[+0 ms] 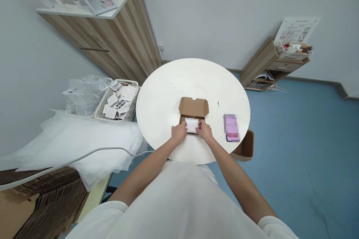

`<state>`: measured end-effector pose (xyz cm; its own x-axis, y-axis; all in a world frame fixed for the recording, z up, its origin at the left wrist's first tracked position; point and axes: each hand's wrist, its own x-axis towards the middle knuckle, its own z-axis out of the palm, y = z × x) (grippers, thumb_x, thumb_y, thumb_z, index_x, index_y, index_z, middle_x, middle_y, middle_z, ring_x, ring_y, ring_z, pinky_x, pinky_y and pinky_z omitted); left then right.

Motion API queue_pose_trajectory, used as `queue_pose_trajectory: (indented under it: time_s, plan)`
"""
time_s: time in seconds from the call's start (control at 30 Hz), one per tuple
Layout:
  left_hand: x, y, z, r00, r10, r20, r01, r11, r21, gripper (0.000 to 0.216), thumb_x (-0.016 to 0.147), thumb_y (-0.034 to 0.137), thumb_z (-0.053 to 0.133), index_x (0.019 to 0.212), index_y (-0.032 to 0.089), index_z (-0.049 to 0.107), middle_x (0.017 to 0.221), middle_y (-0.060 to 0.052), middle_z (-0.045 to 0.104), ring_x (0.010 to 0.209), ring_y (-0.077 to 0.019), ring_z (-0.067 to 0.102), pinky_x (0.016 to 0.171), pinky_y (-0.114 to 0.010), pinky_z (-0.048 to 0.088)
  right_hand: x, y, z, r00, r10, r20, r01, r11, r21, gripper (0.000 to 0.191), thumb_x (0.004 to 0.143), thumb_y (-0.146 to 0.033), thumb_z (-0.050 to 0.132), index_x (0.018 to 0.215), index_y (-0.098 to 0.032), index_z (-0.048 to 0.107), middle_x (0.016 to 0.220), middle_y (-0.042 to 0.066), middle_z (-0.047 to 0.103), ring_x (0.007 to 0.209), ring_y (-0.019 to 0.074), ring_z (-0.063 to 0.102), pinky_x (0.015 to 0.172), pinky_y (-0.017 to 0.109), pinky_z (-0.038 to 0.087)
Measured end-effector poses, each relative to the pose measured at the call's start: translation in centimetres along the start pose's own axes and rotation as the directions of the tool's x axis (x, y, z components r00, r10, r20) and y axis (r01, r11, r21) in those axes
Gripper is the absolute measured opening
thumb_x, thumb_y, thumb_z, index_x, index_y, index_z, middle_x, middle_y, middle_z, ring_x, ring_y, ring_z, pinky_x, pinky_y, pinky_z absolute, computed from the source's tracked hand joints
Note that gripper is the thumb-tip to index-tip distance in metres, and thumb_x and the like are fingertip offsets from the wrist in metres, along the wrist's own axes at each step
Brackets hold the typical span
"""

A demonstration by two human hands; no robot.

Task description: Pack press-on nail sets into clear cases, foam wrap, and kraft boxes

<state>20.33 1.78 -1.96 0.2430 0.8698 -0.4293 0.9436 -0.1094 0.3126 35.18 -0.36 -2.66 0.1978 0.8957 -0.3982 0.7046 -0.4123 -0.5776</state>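
2 ends of the white packet (192,124), lying in the open box (193,107) on the table (168,93), are pinched: left hand (178,133) on the left, right hand (204,131) on the right.

Brown cardboard box (193,109), white packet (192,124) inside, white round table (168,97), purple card (231,127), blue floor (303,149)

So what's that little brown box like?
The little box is plain brown cardboard, sitting open near the front of the round white table. Its lid is tipped back, away from the person. A white packet lies inside. The left hand and right hand touch its front corners.
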Motion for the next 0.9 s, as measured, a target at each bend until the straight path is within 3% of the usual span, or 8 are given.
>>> queue_pose_trajectory:
  time_s: [0.23, 0.33, 0.43, 0.73, 0.9]
  plan:
    - [-1.3, 0.3, 0.9, 0.99, 0.131, -0.051, -0.122, 0.979, 0.161, 0.024, 0.083, 0.018, 0.033, 0.101, 0.022, 0.048, 0.094, -0.006, 0.06, 0.092, -0.0223, 0.053, 0.076, -0.037, 0.03, 0.4, -0.1, 0.3, 0.998, -0.022, 0.051, 0.033, 0.97, -0.242, 0.019, 0.074, -0.013, 0.048, 0.092, -0.018, 0.048, 0.08, 0.005, 0.059, 0.076, 0.0176, 0.055, 0.061, 0.024, 0.034]
    - [-2.1, 0.2, 1.0, 0.967, 0.233, -0.106, -0.21, 0.959, 0.188, 0.025, 0.085, 0.024, 0.033, 0.105, 0.025, 0.047, 0.112, -0.007, 0.051, 0.099, -0.0215, 0.048, 0.078, -0.037, 0.031, -0.2, 0.0, 0.1, 0.992, -0.1, 0.078, 0.116, 0.961, -0.251, 0.023, 0.076, -0.013, 0.048, 0.098, -0.017, 0.049, 0.093, 0.007, 0.057, 0.082, 0.0168, 0.055, 0.064, 0.024, 0.034]
    - [-2.8, -0.1, 1.3, 0.949, 0.291, -0.12, -0.263, 0.942, 0.208, 0.028, 0.085, 0.027, 0.034, 0.111, 0.028, 0.044, 0.117, -0.006, 0.046, 0.102, -0.0213, 0.044, 0.082, -0.037, 0.03, -0.9, 0.5, 0.0, 0.977, -0.186, 0.107, 0.207, 0.95, -0.234, 0.024, 0.076, -0.011, 0.048, 0.099, -0.017, 0.051, 0.102, 0.008, 0.053, 0.084, 0.0157, 0.054, 0.066, 0.023, 0.035]
    - [-3.1, -0.2, 1.5, 0.949, 0.288, -0.131, -0.276, 0.955, 0.104, 0.029, 0.082, 0.029, 0.041, 0.11, 0.028, 0.047, 0.118, -0.007, 0.046, 0.108, -0.0245, 0.041, 0.089, -0.042, 0.03, -1.3, 0.7, -0.4, 0.954, -0.257, 0.153, 0.285, 0.937, -0.203, 0.014, 0.074, -0.01, 0.048, 0.075, -0.016, 0.06, 0.086, 0.007, 0.056, 0.081, 0.0162, 0.054, 0.067, 0.024, 0.037]
    - [-2.4, -1.4, 0.5, 0.957, 0.191, -0.219, -0.215, 0.972, -0.092, 0.033, 0.083, 0.036, 0.039, 0.113, 0.025, 0.047, 0.123, -0.008, 0.043, 0.113, -0.0249, 0.039, 0.09, -0.041, 0.032, -0.9, 2.2, -2.8, 0.943, -0.326, 0.061, 0.323, 0.945, 0.054, 0.016, 0.074, -0.02, 0.05, 0.085, -0.019, 0.061, 0.087, 0.005, 0.059, 0.079, 0.0153, 0.054, 0.073, 0.027, 0.04]
